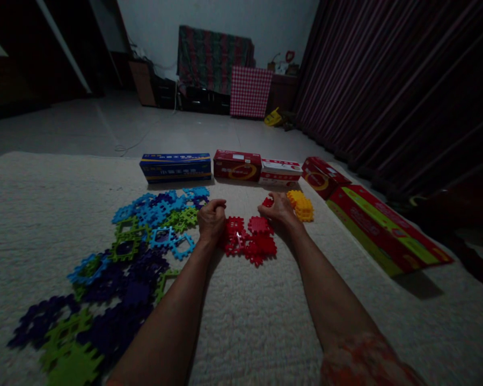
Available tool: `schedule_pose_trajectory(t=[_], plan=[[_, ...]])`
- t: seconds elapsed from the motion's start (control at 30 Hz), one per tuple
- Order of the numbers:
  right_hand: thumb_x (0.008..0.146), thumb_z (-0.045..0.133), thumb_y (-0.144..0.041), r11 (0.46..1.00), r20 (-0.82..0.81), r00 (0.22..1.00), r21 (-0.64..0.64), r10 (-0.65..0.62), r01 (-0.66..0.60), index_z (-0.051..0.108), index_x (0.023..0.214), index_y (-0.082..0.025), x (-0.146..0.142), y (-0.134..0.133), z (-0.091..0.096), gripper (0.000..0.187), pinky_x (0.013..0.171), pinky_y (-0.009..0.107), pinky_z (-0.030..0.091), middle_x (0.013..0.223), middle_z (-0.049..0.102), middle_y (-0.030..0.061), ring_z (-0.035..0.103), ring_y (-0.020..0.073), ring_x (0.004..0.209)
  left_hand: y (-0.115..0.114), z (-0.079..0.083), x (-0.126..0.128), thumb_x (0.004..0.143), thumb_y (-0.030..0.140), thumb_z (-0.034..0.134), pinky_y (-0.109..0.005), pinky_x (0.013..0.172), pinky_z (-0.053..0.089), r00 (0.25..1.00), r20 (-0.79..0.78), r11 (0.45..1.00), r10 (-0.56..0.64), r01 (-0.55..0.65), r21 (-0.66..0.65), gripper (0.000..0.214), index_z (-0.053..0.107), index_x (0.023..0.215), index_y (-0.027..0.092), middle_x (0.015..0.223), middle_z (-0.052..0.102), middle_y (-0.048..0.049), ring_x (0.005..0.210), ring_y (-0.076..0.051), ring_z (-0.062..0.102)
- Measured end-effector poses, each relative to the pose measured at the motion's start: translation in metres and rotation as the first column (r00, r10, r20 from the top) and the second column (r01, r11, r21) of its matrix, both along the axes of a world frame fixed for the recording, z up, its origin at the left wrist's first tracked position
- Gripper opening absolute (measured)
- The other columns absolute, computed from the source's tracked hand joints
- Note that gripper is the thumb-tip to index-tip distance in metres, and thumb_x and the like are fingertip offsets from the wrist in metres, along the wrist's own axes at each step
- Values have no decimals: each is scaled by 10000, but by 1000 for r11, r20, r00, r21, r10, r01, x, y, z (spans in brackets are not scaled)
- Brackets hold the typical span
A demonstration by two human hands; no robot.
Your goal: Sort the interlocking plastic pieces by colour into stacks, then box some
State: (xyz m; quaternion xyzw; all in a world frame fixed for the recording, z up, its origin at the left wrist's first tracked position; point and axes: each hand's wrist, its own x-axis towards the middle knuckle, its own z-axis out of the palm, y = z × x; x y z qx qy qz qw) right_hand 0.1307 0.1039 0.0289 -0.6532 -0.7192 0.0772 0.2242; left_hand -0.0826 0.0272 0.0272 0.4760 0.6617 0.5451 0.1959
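Red interlocking plastic building pieces (261, 246) lie in a loose heap on the pale quilted mat (241, 321). At the heap's left edge is my left hand (212, 221), its fingers curled closed; whether anything is inside them is hidden. My right hand (280, 208) pinches a red building piece (268, 202) between thumb and fingers, just beyond the heap. Right beside that hand sits a small stack of yellow pieces (301, 206). To the left spread many blue pieces (153, 206), green pieces (72, 362) and dark purple pieces (121, 289), overlapping one another.
A blue box (176, 168), a red box (237, 165) and a white-and-red box (280, 171) line the mat's far side. Another red box (324, 177) and a long red-and-green box (386, 228) angle along the right. Dark curtains (370, 91) hang beyond them.
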Motion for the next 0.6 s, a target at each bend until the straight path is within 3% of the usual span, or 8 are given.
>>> schedule_pose_trajectory(t=[0.17, 0.3, 0.6], plan=[[755, 660, -393, 999, 71, 997, -34, -1, 4, 622, 1261, -130, -4, 1, -1, 572, 976, 396, 466, 1242, 592, 178, 582, 310, 1135, 2, 1, -4, 746, 171, 460, -262, 696, 540, 982, 168, 996, 85, -85, -3, 348, 769, 905, 162, 794, 759, -41, 743, -170, 700], [798, 631, -384, 1000, 116, 993, -17, 19, -17, 673, 1168, -140, -4, 3, -3, 445, 935, 385, 470, 1146, 635, 162, 598, 292, 1063, 2, 1, -4, 724, 175, 467, -261, 656, 531, 976, 196, 995, 98, -98, -11, 353, 770, 904, 156, 780, 750, -42, 695, -162, 681], [823, 626, -397, 999, 94, 995, 22, 33, -35, 689, 1130, -129, -2, 8, -7, 413, 933, 366, 473, 1117, 646, 162, 600, 281, 1045, 3, -3, -4, 714, 192, 468, -246, 600, 516, 976, 211, 998, 54, -49, -30, 369, 773, 920, 165, 746, 732, -29, 615, -146, 646]])
